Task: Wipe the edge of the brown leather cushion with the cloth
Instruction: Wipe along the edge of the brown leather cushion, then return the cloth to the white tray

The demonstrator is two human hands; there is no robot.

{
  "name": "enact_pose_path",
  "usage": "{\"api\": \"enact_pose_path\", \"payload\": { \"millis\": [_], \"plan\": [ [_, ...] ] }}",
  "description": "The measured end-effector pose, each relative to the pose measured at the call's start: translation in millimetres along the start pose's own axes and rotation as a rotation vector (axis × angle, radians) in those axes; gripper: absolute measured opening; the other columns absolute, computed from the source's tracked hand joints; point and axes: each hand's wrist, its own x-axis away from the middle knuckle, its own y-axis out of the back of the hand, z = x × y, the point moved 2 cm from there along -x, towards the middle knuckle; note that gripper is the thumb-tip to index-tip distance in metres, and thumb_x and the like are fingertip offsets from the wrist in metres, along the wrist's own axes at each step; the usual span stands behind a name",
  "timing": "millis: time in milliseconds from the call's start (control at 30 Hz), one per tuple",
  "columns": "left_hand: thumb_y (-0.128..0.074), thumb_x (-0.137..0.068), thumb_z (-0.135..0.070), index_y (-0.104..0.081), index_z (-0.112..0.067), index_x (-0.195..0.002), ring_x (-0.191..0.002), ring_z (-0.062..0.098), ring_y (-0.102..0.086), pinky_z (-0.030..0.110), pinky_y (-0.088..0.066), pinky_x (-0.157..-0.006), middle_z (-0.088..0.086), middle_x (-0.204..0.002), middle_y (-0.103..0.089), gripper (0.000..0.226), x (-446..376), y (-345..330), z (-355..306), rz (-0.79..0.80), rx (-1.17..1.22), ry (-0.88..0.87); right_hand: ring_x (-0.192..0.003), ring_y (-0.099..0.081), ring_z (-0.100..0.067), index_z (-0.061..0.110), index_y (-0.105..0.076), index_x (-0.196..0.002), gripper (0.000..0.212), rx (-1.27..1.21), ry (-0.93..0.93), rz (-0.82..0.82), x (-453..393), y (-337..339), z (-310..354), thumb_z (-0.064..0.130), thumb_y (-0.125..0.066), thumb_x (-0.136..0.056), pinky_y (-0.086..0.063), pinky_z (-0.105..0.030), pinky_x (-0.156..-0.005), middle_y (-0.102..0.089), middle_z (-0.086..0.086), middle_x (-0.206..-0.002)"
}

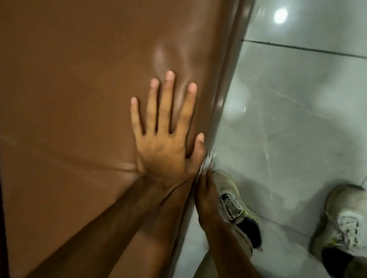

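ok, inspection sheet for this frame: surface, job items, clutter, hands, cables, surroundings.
Surface: glossy grey tiled floor, dark grout lines, a lamp reflection.
Job's things: large brown leather cushion with a rounded side edge; small white cloth pressed against that edge, mostly hidden.
Clutter: nothing seen.
Grippers: left hand flat on the cushion face, fingers spread; right hand closed on the cloth at the edge.
Cables: nothing seen.
Surroundings: the person's two worn white lace-up sneakers and beige trouser legs.

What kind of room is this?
Probably an indoor room with seating, maybe a lounge: a brown leather cushion, glossy grey floor tiles, and a ceiling light's reflection on them.
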Motion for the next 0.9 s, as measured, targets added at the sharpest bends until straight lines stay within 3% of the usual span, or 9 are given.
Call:
{"api": "enact_pose_path", "payload": {
  "millis": [100, 200, 267, 400, 500, 600, 667, 800, 900],
  "plan": [
    [-0.048, -0.105, -0.051, -0.018, -0.026, -0.177, -0.174, 0.033, -0.010, 0.068, -0.014, -0.140, 0.014, -0.186, -0.019, 0.082, -3, 12, 6, 0.119, 0.081, 0.009, -0.090, -0.073, -0.025, 0.023, -0.064, -0.131, 0.043, 0.167, -0.328, 0.234, 45, 12, -54, 0.050, -0.049, -0.102, -0.057, -0.040, -0.075, -0.074, -0.020, -0.124],
    [-0.061, -0.101, -0.049, -0.023, -0.029, -0.178, -0.175, 0.031, -0.008, 0.063, -0.007, -0.141, 0.011, -0.188, -0.011, 0.087, 12, 33, 2, 0.184, 0.231, 0.113, -0.047, -0.062, -0.018, 0.004, -0.070, -0.116, 0.035, 0.409, -0.347, 0.380, 99, 41, -45, 0.031, -0.049, -0.109, -0.051, -0.037, -0.056, -0.071, -0.011, -0.068],
    [-0.059, -0.108, -0.046, -0.023, -0.027, -0.178, -0.175, 0.029, -0.006, 0.057, -0.005, -0.143, 0.010, -0.188, -0.008, 0.081, 52, 53, 5, 0.163, 0.330, 0.364, -0.057, -0.060, -0.016, 0.023, -0.070, -0.108, 0.019, 0.588, -0.224, 0.360, 139, 66, -27, 0.032, -0.054, -0.106, -0.050, -0.032, -0.059, -0.069, -0.007, -0.080],
    [-0.037, -0.116, -0.050, -0.008, -0.027, -0.180, -0.175, 0.028, -0.001, 0.055, -0.003, -0.144, 0.007, -0.189, 0.000, 0.074, 212, 93, 0, 0.193, 0.369, 1.054, -0.108, -0.069, -0.026, 0.051, -0.068, -0.116, 0.019, 1.027, 0.105, 0.331, 198, 121, 16, 0.049, -0.064, -0.098, -0.057, -0.051, -0.100, -0.069, 0.005, -0.117],
    [-0.030, -0.112, -0.053, -0.015, -0.021, -0.179, -0.172, 0.035, -0.020, 0.064, -0.020, -0.140, 0.014, -0.187, -0.015, 0.076, 363, 128, -51, 0.232, 0.338, 1.508, -0.107, -0.072, -0.029, 0.068, -0.059, -0.113, 0.021, 1.358, 0.292, 0.418, 254, 139, 55, 0.065, -0.054, -0.093, -0.061, -0.056, -0.092, -0.075, 0.002, -0.118],
    [-0.034, -0.109, -0.048, -0.033, -0.010, -0.174, -0.162, 0.045, -0.042, 0.070, -0.036, -0.131, 0.024, -0.176, -0.039, 0.074, 495, 172, -157, 0.218, 0.293, 1.943, -0.105, -0.071, -0.029, 0.045, -0.063, -0.134, 0.034, 1.545, 0.399, 0.592, 316, 140, 50, 0.052, -0.057, -0.101, -0.060, -0.037, -0.075, -0.076, -0.011, -0.125],
    [-0.036, -0.111, -0.044, -0.036, -0.008, -0.172, -0.159, 0.046, -0.045, 0.069, -0.038, -0.129, 0.026, -0.173, -0.043, 0.071, 547, 193, -241, 0.178, 0.283, 2.206, -0.107, -0.067, -0.017, 0.035, -0.065, -0.140, 0.039, 1.607, 0.461, 0.708, 358, 138, 28, 0.040, -0.059, -0.102, -0.053, -0.027, -0.082, -0.076, -0.009, -0.129],
    [-0.039, -0.115, -0.042, -0.044, -0.004, -0.167, -0.150, 0.049, -0.055, 0.069, -0.050, -0.120, 0.029, -0.167, -0.050, 0.065, 602, 209, -434, 0.017, 0.227, 2.776, -0.078, -0.063, 0.023, 0.060, -0.058, -0.131, 0.036, 1.787, 0.549, 1.092, 425, 165, -73, 0.044, -0.061, -0.099, -0.048, 0.000, -0.077, -0.077, 0.009, -0.109],
    [-0.036, -0.118, -0.043, -0.044, -0.003, -0.167, -0.155, 0.047, -0.049, 0.070, -0.045, -0.124, 0.026, -0.174, -0.041, 0.064, 611, 198, -546, 0.024, 0.179, 2.959, -0.107, -0.068, 0.009, 0.051, -0.055, -0.143, 0.040, 1.890, 0.648, 1.467, 445, 203, -167, 0.040, -0.056, -0.105, -0.055, -0.014, -0.097, -0.073, 0.012, -0.133]
  ]
}}
